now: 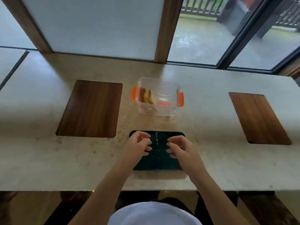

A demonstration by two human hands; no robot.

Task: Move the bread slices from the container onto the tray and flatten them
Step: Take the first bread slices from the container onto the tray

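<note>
A clear plastic container (168, 109) with orange clips stands on the counter, lid off. Several bread slices (147, 96) lean upright against its left wall. Nearer to me lies a dark rectangular tray (158, 161) with pale crumbs on it and no bread. My left hand (138, 146) hovers over the tray's left half, fingers curled and apart, holding nothing. My right hand (180, 147) hovers over the right half in the same loose pose, also holding nothing. Both hands are well short of the container.
A pale stone counter (48, 159) runs across the view, with a wooden inset panel (90, 109) at the left and another wooden panel (259, 118) at the right. Frosted panels and a window stand behind the counter. The counter's front edge is just below the tray.
</note>
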